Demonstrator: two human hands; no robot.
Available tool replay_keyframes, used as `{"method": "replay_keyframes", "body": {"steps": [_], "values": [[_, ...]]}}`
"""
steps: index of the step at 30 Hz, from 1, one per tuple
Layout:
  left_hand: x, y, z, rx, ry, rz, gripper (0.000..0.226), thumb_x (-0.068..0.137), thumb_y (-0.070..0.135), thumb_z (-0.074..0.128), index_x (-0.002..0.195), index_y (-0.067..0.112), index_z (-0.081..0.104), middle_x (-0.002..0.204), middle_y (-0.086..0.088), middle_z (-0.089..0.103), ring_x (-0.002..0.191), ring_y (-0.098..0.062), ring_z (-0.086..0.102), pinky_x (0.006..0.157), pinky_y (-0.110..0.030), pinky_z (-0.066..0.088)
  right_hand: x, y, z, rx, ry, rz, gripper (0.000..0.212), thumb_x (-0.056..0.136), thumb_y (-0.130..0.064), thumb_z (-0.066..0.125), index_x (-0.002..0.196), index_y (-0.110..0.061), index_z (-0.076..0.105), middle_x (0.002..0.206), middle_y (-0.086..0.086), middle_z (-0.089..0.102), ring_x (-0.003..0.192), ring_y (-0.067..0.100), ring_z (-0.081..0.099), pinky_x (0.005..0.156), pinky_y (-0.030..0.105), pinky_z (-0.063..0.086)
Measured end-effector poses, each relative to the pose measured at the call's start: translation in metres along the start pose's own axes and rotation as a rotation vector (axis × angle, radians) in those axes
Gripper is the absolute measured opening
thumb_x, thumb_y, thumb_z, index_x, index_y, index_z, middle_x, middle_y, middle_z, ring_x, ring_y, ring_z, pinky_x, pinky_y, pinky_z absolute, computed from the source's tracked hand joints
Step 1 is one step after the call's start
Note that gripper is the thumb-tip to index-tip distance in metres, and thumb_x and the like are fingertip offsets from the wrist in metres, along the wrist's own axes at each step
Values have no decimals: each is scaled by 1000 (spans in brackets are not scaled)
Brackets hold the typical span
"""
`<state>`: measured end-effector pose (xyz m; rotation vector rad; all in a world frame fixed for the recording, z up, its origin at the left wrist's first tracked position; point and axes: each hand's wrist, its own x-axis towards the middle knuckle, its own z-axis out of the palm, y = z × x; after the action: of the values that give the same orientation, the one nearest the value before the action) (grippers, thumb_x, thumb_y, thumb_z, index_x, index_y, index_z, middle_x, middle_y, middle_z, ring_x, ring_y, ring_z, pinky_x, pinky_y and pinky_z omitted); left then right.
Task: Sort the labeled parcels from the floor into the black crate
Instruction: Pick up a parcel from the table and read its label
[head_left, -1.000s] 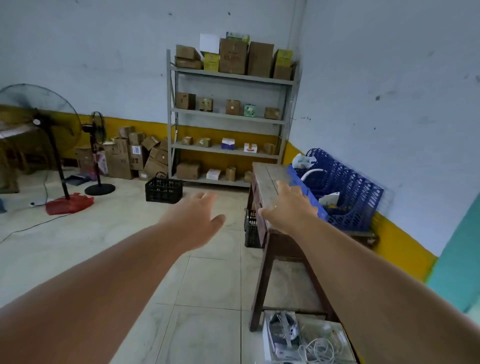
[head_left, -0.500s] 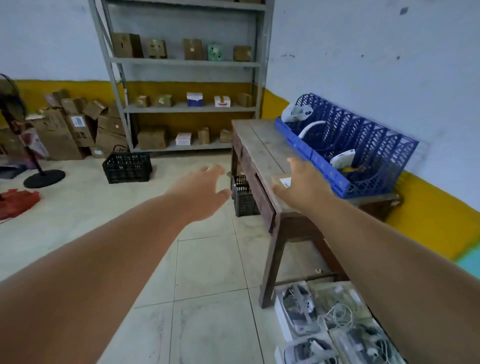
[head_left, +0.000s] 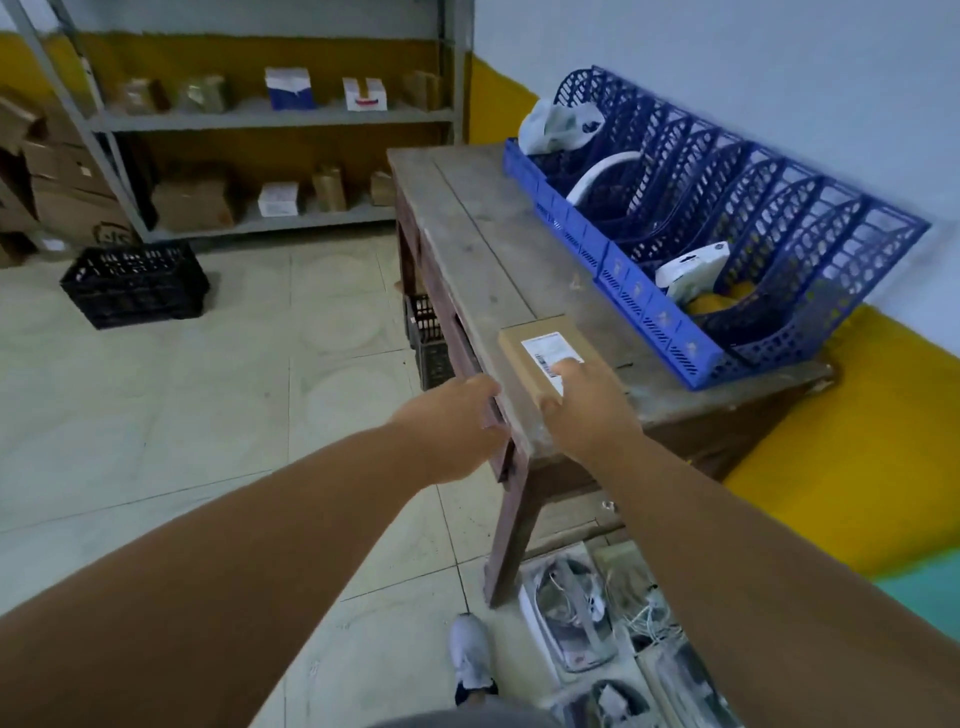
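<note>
Parcel: the labeled parcel (head_left: 540, 351), a flat brown box with a white barcode label, lies on your desk (head_left: 483, 234) near its front corner, not on the floor.
Right grip: your right hand (head_left: 587, 410) rests on the parcel's near end, fingers laid straight over the label, thumb at the box's left edge.
Left grip: your left hand (head_left: 452, 426) sits at the desk's front edge just left of the parcel; its fingertips are hidden behind the hand, so you cannot tell if they are apart or curled.
Crate: the black crate (head_left: 135, 286) stands on the floor by the metal shelf (head_left: 270, 119), well apart from the parcel.
Around: a blue file rack (head_left: 675, 332) fills the desk's wall side, holding white bags; a second dark crate (head_left: 428, 338) sits under the desk, mostly hidden.
In the way: open boxes of cables (head_left: 576, 618) lie on the floor by the desk leg, beside your shoe (head_left: 470, 657).
Hard to make out: the cardboard boxes (head_left: 62, 182) at the left are cut off and blurred.
</note>
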<state>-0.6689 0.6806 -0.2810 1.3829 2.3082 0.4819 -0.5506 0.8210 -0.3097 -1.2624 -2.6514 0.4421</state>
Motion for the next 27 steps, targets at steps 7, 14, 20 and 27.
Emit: {"method": "replay_keyframes", "body": {"steps": [7, 14, 20, 27], "values": [[133, 19, 19, -530, -171, -279, 54, 95, 26, 60, 146, 17, 42, 135, -10, 58, 111, -25, 60, 94, -39, 52, 116, 60, 19, -74, -314, 273, 77, 92, -49, 59, 153, -26, 19, 153, 19, 31, 140, 39, 33, 110, 55, 35], [196, 27, 40, -755, -187, -456, 51, 98, 27, 59, 146, 27, 42, 82, 16, 53, 72, -2, 55, 52, -16, 45, 167, 62, 40, 136, -353, 369, 72, 94, -46, 58, 151, -18, 24, 141, 16, 52, 124, 35, 55, 100, 50, 49], [229, 4, 15, -874, 270, -605, 10, 96, 31, 56, 93, 36, 48, 78, 15, 66, 58, 0, 63, 38, -19, 46, 206, 36, 35, 345, -106, 421, 47, 94, -47, 56, 120, -8, 56, 121, 14, 57, 104, 32, 63, 86, 46, 56], [204, -102, -86, -1026, 557, -592, 27, 95, 39, 57, 121, 45, 54, 91, 16, 75, 65, 3, 70, 44, -17, 52, 240, -109, 36, 813, -53, 71, 36, 93, -44, 61, 122, -27, 47, 96, -11, 65, 73, 2, 66, 49, 15, 50]]}}
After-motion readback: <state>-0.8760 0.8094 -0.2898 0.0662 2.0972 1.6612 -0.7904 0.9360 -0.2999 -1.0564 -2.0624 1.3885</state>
